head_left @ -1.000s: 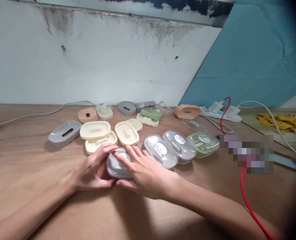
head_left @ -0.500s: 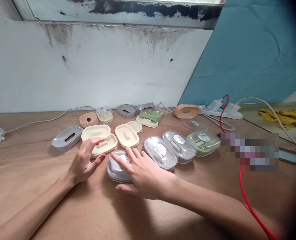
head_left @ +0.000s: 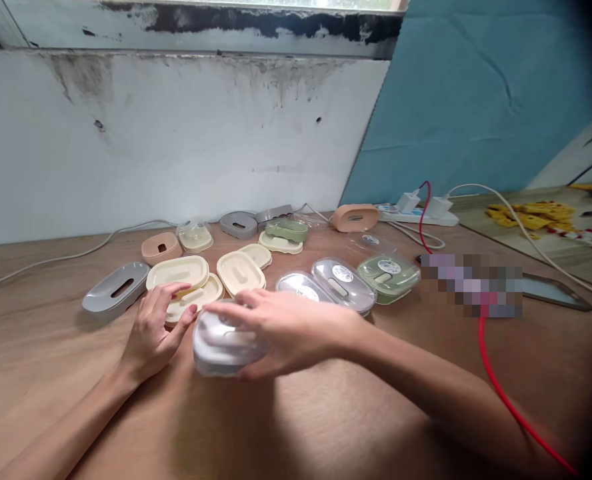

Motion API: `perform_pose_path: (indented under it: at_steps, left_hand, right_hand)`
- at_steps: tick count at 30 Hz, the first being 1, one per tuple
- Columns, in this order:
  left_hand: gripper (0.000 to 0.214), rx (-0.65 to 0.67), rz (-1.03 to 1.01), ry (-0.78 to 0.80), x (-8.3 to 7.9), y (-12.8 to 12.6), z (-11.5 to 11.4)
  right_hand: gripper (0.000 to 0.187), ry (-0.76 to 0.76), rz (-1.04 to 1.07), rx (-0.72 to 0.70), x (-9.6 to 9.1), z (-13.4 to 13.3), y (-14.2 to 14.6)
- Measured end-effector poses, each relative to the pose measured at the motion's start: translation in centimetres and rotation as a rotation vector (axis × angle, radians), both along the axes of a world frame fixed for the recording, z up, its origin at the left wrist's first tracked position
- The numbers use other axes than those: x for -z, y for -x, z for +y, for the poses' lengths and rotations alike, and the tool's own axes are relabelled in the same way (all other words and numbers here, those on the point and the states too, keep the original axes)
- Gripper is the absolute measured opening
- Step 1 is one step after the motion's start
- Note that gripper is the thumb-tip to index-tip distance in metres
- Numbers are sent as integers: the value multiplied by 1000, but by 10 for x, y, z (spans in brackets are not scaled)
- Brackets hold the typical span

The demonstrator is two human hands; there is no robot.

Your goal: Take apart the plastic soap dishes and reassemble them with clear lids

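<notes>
Clasping the grey box (head_left: 221,347) in the right hand (head_left: 286,327), fingers curled over its clear lid and thumb underneath, seemingly tilting it just off the tabletop (head_left: 276,433) at the near edge of the spread. Resting the left hand (head_left: 153,330) loosely open and holding nothing, fingertips at the cream trays (head_left: 179,273) just beside. Lining up closed boxes to the right – a clear-lidded one (head_left: 343,285), a green one (head_left: 389,273) – probably keeping finished pieces apart from loose parts such as the grey base (head_left: 113,290). Working on bare, worn wood, facing a stained white wall (head_left: 176,147) and a blue sheet (head_left: 476,100), with a red cable (head_left: 501,400) trailing at the right.
</notes>
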State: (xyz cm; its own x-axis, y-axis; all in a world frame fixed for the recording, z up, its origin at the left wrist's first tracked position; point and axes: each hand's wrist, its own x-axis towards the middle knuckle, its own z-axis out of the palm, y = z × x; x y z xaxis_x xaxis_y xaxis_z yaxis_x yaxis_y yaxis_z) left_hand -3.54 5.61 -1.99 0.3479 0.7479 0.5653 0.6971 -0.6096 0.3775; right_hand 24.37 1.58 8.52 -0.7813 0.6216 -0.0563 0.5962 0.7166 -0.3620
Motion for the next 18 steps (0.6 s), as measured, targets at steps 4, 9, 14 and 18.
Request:
perform_pose_path:
  at_steps: [4,9,14,18]
  left_hand:
    - [33,-25,22,11,2,0,0]
    - [33,-45,37,-5,1,-3,1]
    - [32,-49,76,-15,1,-3,3]
    - [32,-42,102,8,2,-2,5]
  right_hand:
    - [88,-28,110,252,-25,31,-47]
    - [91,-234,26,693,-18,81,-124]
    - [101,-151,-71,849,19,115,-174]
    - [102,-142,-85,894,38,128,-188]
